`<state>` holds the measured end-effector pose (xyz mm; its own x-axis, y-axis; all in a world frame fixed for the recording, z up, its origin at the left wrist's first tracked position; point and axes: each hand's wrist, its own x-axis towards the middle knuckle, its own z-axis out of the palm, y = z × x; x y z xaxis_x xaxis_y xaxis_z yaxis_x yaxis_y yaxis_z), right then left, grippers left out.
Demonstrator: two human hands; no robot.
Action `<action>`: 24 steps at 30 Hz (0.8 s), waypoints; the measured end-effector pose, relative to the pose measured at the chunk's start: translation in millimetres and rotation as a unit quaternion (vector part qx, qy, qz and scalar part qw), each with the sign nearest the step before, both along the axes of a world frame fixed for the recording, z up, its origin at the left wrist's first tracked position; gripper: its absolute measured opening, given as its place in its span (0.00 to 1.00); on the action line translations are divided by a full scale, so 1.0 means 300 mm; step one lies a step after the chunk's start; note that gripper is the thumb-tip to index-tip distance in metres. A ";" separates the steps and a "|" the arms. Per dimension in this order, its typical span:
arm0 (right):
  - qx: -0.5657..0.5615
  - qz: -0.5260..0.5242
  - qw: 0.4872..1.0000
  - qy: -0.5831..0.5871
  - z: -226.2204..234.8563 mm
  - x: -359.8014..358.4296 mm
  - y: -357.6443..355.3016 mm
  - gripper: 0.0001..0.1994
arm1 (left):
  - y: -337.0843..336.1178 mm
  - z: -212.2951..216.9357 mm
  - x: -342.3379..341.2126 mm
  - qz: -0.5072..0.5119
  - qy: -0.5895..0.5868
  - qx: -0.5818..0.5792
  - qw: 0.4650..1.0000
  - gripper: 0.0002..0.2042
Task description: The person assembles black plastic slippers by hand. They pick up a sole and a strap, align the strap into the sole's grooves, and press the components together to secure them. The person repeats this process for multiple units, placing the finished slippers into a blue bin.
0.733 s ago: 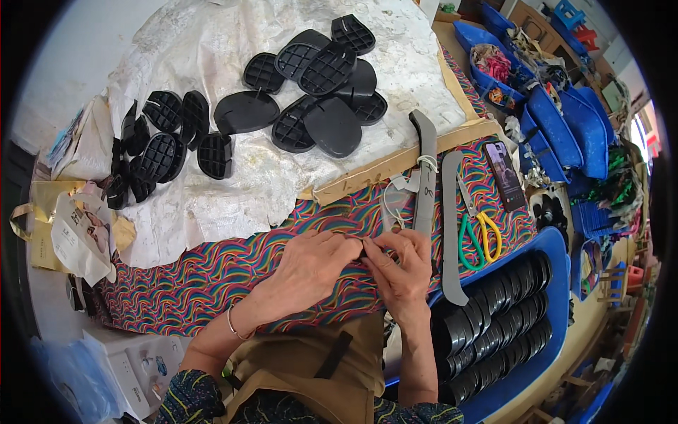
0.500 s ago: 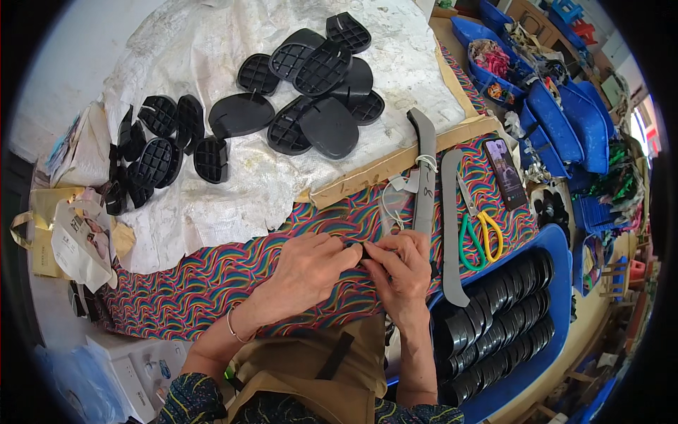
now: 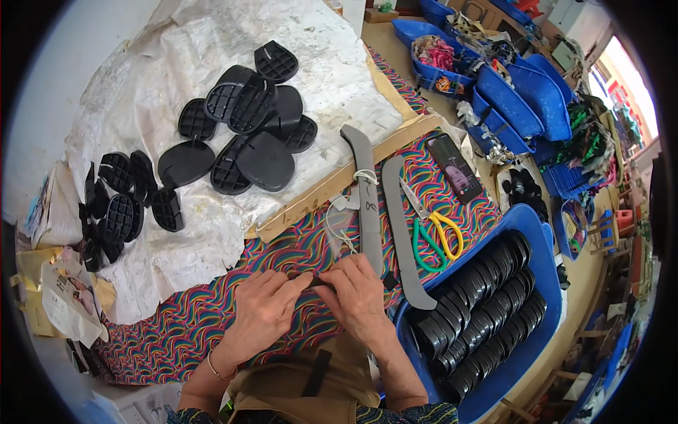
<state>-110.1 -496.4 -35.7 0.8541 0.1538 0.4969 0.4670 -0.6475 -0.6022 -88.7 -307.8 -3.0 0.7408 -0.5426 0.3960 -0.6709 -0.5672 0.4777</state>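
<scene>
A person's left hand (image 3: 263, 311) and right hand (image 3: 357, 293) meet at lower centre of the frame over a cloth printed with multicoloured wavy stripes (image 3: 212, 311), the fingertips of both pinched shut on a small dark piece (image 3: 319, 281) held between them; most of it is hidden, so its shape cannot be told. It looks light and fairly stiff, a thing best held by its edges with the fingertips rather than gripped whole, since so small a part could slip from a loose pinch. Just above the hands lie two long grey curved strips (image 3: 367, 201), one tied with white cord (image 3: 346, 212), and to their right a pair of scissors with one green and one yellow handle (image 3: 434, 233) beside a dark phone (image 3: 455, 169). At lower right a blue plastic tub (image 3: 544, 297) holds tight rows of black rubber sole pieces (image 3: 480, 311). More black moulded heel and sole pieces (image 3: 247, 141) lie scattered in the upper left on a crumpled white sheet (image 3: 339, 71). Stacked blue trays (image 3: 522, 99) crowd the upper right. A thin bangle (image 3: 215, 367) circles the left wrist.
</scene>
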 end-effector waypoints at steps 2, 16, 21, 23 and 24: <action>-0.012 -0.010 1.000 0.004 0.011 0.001 -0.001 0.15 | -0.012 0.003 0.001 0.008 0.017 -0.018 1.000 0.19; 0.002 -0.006 1.000 0.018 -0.040 -0.001 -0.008 0.13 | -0.020 0.018 0.010 0.042 0.082 -0.032 0.995 0.17; 0.024 -0.005 0.999 0.024 -0.051 -0.001 -0.003 0.12 | -0.019 0.010 0.015 0.040 0.080 -0.049 0.995 0.17; 0.028 -0.007 0.999 0.020 -0.053 -0.001 -0.006 0.12 | -0.024 0.010 0.016 0.042 0.085 -0.054 0.994 0.17; 0.031 -0.007 0.999 0.017 -0.056 0.000 -0.007 0.12 | -0.024 0.011 0.017 0.041 0.087 -0.057 0.994 0.17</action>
<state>-110.2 -498.4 -52.5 0.8730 0.1113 0.4749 0.4357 -0.6158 -0.6565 -83.4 -315.1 0.2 0.8432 -0.4364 0.3140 -0.5265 -0.5524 0.6462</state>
